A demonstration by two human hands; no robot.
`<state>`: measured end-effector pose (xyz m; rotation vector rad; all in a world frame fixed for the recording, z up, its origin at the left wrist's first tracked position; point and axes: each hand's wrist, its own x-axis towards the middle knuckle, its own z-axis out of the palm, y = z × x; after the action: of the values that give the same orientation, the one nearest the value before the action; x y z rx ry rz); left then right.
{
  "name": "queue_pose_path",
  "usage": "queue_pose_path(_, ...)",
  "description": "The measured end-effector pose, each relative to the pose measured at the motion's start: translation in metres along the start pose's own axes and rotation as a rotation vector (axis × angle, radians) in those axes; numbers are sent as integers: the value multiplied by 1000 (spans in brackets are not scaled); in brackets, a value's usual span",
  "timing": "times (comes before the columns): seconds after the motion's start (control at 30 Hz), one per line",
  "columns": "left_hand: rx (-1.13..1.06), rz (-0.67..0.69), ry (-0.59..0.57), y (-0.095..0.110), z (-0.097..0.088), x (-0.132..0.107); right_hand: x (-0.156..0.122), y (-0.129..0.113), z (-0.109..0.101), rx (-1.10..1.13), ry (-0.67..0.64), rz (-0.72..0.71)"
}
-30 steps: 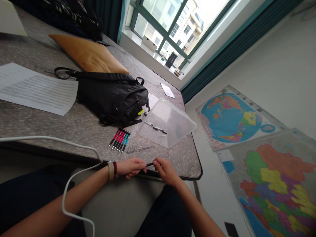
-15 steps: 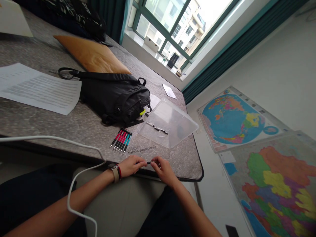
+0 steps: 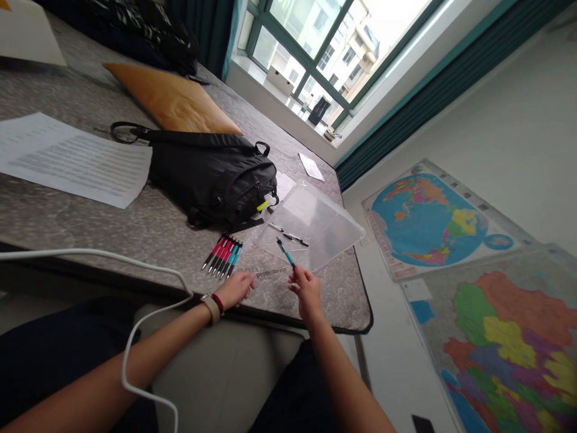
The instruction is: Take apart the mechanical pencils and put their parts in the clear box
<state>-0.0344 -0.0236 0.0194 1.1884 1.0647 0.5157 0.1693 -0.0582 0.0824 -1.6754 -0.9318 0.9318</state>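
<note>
My right hand grips a slim teal-and-black mechanical pen between its fingers, with the tip pointing up and left over a transparent plastic sheet. The tip appears to be above the sheet, and I cannot tell if it touches. My left hand rests on the mattress near its front edge and holds nothing. It lies just below a row of several red and teal pens. Two dark pen parts lie on the plastic sheet.
The mattress holds a black bag, printed paper and a tan cushion. A white cable crosses my left forearm. Two maps lie on the floor to the right.
My hands have moved apart. The pen that both hands held at the mattress edge is now in my right hand alone, raised over the plastic sheet. My left hand has let go.
</note>
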Motion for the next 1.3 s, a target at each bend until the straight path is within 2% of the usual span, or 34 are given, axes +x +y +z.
queue_pose_path(0.03, 97, 57, -34, -2, 3, -2, 5, 5, 8, -24, -36, 56)
queue_pose_path(0.1, 305, 155, -105, -4, 9, -9, 12, 18, 27, -221, -247, 166)
queue_pose_path(0.13, 405, 187, -130, -5, 11, -12, 14, 24, 37, -374, -360, 178)
queue_pose_path(0.17, 494, 206, -142, -6, 11, -15, 15, 30, 46, -529, -424, 132)
queue_pose_path(0.23, 635, 222, -133, -7, 11, -21, 16, 38, 63, -766, -474, -12)
queue_pose_path(0.3, 722, 231, -121, -10, 10, -23, 16, 40, 75, -904, -468, -116)
queue_pose_path(0.4, 812, 229, -131, -13, 9, -24, 15, 37, 85, -987, -433, -143)
queue_pose_path(0.57, 846, 257, -151, -15, 10, -24, 22, 37, 92, -921, -349, -103)
queue_pose_path(0.73, 848, 270, -163, -12, 8, -27, 32, 40, 104, -684, -394, 148)
queue_pose_path(0.8, 850, 276, -168, -11, 7, -28, 36, 39, 110, -631, -390, 206)
queue_pose_path(1.07, 852, 264, -188, -9, 6, -26, 38, 33, 132, -586, -421, 237)
queue_pose_path(1.3, 796, 277, -207, -8, 3, -28, 35, 29, 133, -525, -439, 251)
